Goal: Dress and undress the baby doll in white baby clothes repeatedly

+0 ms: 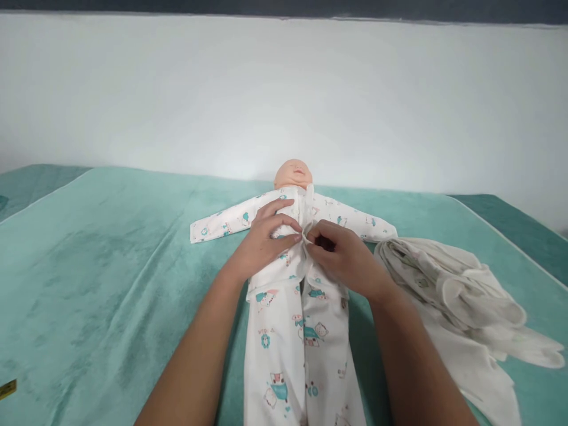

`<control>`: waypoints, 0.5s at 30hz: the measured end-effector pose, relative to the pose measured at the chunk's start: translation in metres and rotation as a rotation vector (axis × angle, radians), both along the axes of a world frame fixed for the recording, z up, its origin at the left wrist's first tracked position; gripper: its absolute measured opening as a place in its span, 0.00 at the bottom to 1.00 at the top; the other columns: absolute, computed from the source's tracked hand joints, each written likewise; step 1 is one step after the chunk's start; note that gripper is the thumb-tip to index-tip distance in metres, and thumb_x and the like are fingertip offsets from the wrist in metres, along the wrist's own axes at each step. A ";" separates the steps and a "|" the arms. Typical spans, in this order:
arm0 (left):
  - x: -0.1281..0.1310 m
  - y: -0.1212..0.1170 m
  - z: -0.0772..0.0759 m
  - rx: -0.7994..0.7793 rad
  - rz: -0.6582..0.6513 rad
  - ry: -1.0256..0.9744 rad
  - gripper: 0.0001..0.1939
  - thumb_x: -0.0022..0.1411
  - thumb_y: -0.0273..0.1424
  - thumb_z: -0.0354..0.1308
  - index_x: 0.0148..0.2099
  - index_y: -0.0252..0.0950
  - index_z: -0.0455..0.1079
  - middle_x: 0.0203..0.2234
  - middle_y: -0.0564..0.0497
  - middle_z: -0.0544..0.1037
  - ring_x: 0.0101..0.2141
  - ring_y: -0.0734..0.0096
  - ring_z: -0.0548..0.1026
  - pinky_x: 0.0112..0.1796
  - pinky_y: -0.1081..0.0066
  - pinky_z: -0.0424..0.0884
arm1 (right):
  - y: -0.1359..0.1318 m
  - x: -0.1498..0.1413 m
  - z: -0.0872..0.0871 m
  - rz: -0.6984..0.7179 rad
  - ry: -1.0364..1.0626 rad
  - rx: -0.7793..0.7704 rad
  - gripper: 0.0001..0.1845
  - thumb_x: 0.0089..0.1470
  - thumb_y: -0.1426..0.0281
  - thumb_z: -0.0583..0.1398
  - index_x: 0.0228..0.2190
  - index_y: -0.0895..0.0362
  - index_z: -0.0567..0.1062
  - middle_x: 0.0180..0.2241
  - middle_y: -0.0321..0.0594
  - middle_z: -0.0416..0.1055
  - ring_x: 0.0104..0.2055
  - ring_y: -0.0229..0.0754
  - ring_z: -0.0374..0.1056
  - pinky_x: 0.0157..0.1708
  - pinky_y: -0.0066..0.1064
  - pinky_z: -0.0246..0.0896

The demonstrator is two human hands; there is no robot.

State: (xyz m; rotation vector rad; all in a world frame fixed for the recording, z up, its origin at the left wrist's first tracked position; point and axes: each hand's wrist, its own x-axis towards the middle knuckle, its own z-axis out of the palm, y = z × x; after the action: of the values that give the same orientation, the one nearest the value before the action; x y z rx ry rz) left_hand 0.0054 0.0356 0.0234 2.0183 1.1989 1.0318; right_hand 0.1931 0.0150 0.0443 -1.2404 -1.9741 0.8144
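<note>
A baby doll (pixel 293 173) lies on its back, dressed in a white printed baby jacket (pixel 231 219) with both sleeves spread sideways. White printed pants (pixel 276 349) cover its legs and run to the bottom edge. My left hand (pixel 268 239) rests on the jacket's chest, its thumb and forefinger pinching the front edge at the middle. Right beside it, my right hand (pixel 339 251) grips the jacket's other front edge between bent fingers. Both hands meet at the front opening, and the exact fastening there is hidden by the fingertips.
Crumpled white baby clothes (pixel 457 296) lie in a pile at the right. A light green blanket (pixel 110 254) covers the surface under the doll. Behind it stands a white wall (pixel 284 89). A small yellow label (pixel 7 389) shows at the left edge.
</note>
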 end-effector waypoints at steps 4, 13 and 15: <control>0.001 0.001 -0.002 0.014 0.012 -0.035 0.04 0.61 0.33 0.60 0.37 0.45 0.76 0.62 0.55 0.64 0.64 0.59 0.57 0.62 0.53 0.56 | 0.003 0.002 -0.003 -0.030 0.072 -0.042 0.03 0.51 0.70 0.56 0.27 0.54 0.68 0.26 0.31 0.62 0.28 0.36 0.57 0.28 0.29 0.51; 0.003 0.001 -0.002 0.024 0.022 -0.007 0.07 0.62 0.31 0.57 0.38 0.46 0.77 0.61 0.55 0.65 0.64 0.59 0.57 0.62 0.53 0.57 | 0.004 -0.002 -0.005 -0.135 0.042 0.006 0.04 0.52 0.69 0.57 0.29 0.53 0.73 0.29 0.34 0.69 0.30 0.38 0.61 0.31 0.31 0.54; 0.003 0.001 -0.001 0.020 0.021 0.005 0.07 0.62 0.31 0.57 0.38 0.45 0.77 0.61 0.55 0.65 0.64 0.58 0.57 0.62 0.52 0.57 | 0.006 -0.004 -0.007 -0.166 0.057 -0.004 0.04 0.52 0.68 0.58 0.29 0.53 0.74 0.29 0.34 0.70 0.30 0.39 0.62 0.32 0.31 0.55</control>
State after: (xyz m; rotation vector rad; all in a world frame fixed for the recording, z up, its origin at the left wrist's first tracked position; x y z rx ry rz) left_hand 0.0083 0.0369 0.0219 2.0285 1.2198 1.0534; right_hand 0.1892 0.0206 0.0375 -1.3481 -1.7982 0.7622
